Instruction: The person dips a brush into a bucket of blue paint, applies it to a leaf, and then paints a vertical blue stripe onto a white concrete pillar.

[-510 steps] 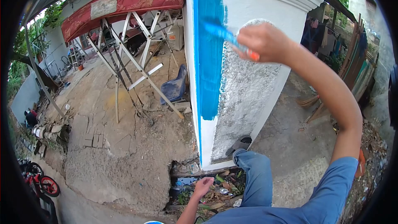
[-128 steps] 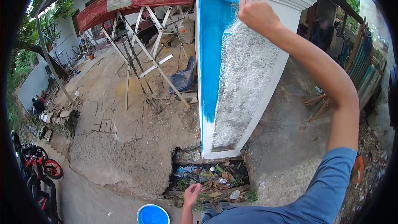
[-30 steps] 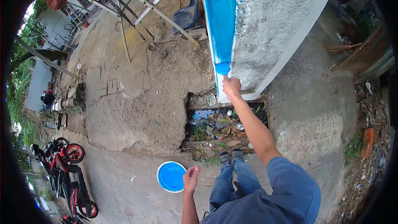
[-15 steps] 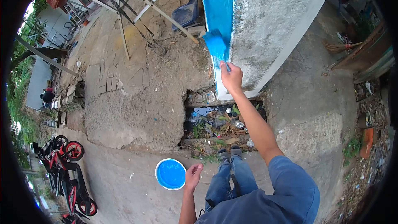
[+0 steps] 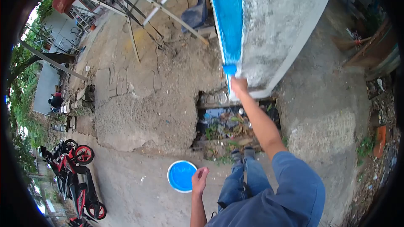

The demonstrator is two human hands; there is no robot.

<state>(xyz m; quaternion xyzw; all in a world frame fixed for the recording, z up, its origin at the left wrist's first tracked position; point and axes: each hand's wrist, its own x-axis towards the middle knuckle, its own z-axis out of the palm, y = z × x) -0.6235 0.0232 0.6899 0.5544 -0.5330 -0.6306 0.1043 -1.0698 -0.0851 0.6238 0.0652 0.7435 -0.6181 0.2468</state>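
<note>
My right hand [image 5: 239, 85] is closed around the handle of a paintbrush [image 5: 229, 69]. Its blue-loaded bristles press against the narrow side of a pillar [image 5: 269, 33], low on the blue painted strip [image 5: 227, 21]. Most of the handle is hidden by my fingers. Down by my legs, my left hand [image 5: 199, 180] has its fingers curled in toward the thumb, and nothing shows in them. It overlaps the right rim of a round white bucket [image 5: 169, 180] of blue paint in this view.
At the pillar's foot lies an open drain [image 5: 227, 122] with leaves and rubbish, just ahead of my feet. Motorcycles [image 5: 78, 176] stand at the left. Metal frame legs [image 5: 134, 38] and a dark plastic seat [image 5: 195, 12] are beyond the pillar's left side.
My right hand has drawn the brush down the strip, and its bristles now sit lower. The whole view has shifted slightly; my left hand has come a little nearer the bucket.
</note>
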